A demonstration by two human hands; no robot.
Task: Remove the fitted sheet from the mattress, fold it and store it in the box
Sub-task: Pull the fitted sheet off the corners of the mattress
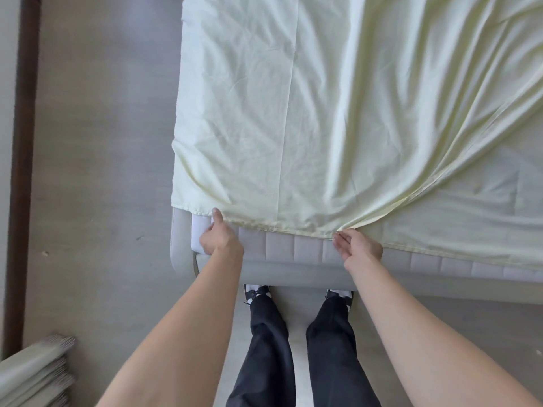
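sheet (323, 113) already off the near mattress (293, 248) edge and lying loose on top, left hand (219, 237) pinching its hem, right hand (360, 245) gripping a bunched fold, folding and boxing still ahead.

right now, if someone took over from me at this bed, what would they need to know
Left hand: pinching the fitted sheet hem near the mattress corner.
Right hand: fingers at a gathered fold of the same hem; grip unclear.
Sheet: near edge is off the mattress side, the rest lies loose and wrinkled on top.
Left: pull it fully off, fold, store. No box in view.
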